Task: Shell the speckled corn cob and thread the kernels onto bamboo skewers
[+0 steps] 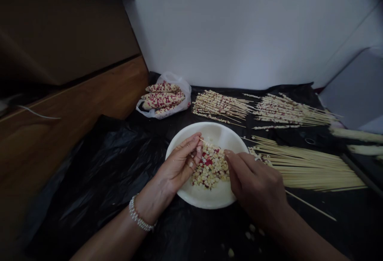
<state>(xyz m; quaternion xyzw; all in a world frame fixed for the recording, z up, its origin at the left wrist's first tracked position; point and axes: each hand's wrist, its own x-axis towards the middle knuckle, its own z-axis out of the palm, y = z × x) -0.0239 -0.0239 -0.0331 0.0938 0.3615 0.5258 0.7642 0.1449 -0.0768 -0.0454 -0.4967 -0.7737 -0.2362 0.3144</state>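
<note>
A white bowl (185, 197) of loose corn kernels (206, 179), pale and dark red, stands in front of me. Above it my left hand (182, 157) pinches the tip of a thin wooden skewer (311, 205), with a kernel or two lying in its curled fingers. Several pale kernels (211, 145) are threaded on the skewer between my hands. My right hand (255, 181) is closed round the skewer at the bowl's right side and hides part of it. The skewer's rear end sticks out beyond that hand, toward the lower right.
Bare skewers (317, 169) lie in a pile at right. Behind them are two groups of kernel-threaded skewers (221, 103). A plastic bag (187, 87) holds speckled corn cobs (163, 101). Black plastic sheeting (125, 165) covers the surface, bounded by a white wall (227, 26) and wooden furniture (119, 85).
</note>
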